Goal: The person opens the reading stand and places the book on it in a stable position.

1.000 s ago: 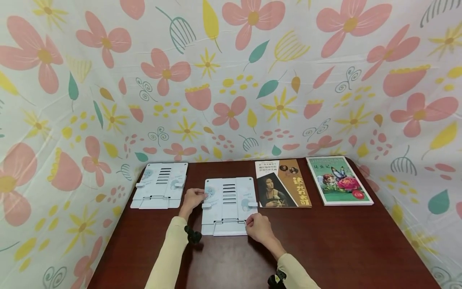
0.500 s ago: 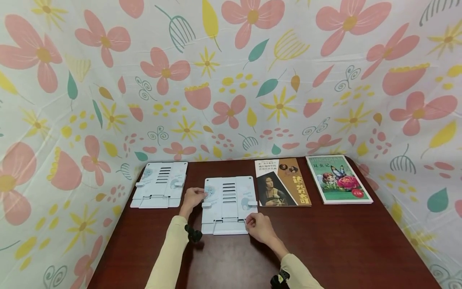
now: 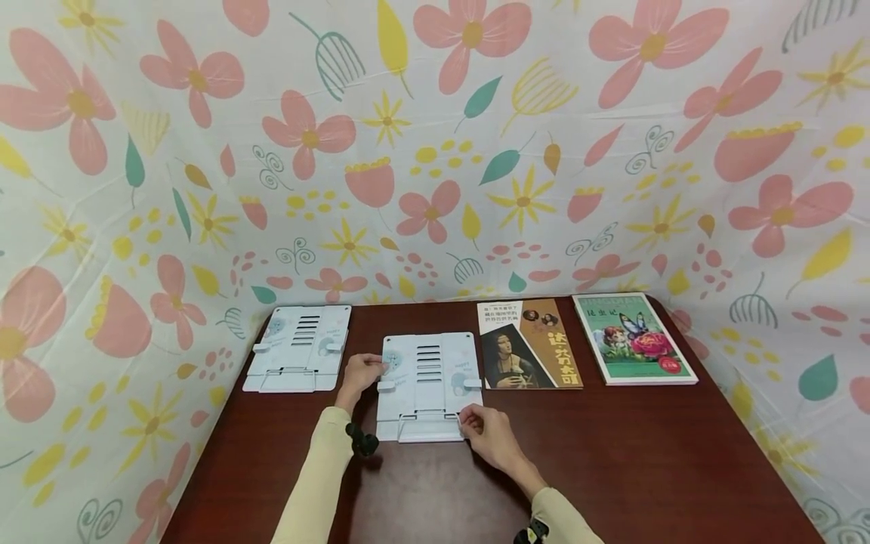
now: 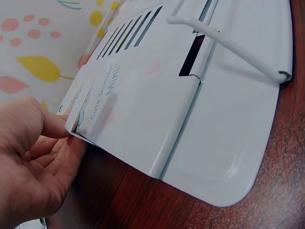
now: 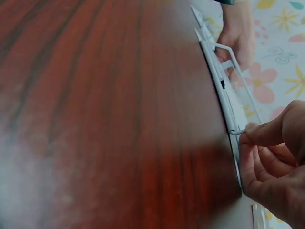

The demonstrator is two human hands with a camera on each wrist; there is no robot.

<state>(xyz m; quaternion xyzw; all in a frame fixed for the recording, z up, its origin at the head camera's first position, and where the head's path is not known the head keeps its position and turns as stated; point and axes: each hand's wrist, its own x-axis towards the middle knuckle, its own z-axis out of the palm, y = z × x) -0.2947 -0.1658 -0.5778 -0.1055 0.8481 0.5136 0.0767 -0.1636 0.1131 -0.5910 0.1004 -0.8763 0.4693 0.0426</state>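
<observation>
A white book stand (image 3: pixel 430 378) with slots and pale printed drawings lies flat on the table in front of me. My left hand (image 3: pixel 362 378) pinches its left edge; in the left wrist view the thumb is on top near a side clip (image 4: pixel 78 112), the fingers below. At the stand's lower right corner, my right hand (image 3: pixel 492 434) holds the white wire support (image 5: pixel 240 132) between thumb and fingertips. In the right wrist view, that wire stands out from the panel. The left wrist view shows the wire's other end (image 4: pixel 238 50) angled above the front lip.
A second white book stand (image 3: pixel 299 347) lies flat at the back left. Towards the back right are a brown book (image 3: pixel 530 344) with a painted portrait and a green book (image 3: pixel 635 338) with a butterfly. Flower-patterned cloth (image 3: pixel 435 151) borders the dark wooden table (image 3: pixel 612 468).
The head view has shifted slightly. Both hands keep their grip on the book stand, with hardly any motion.
</observation>
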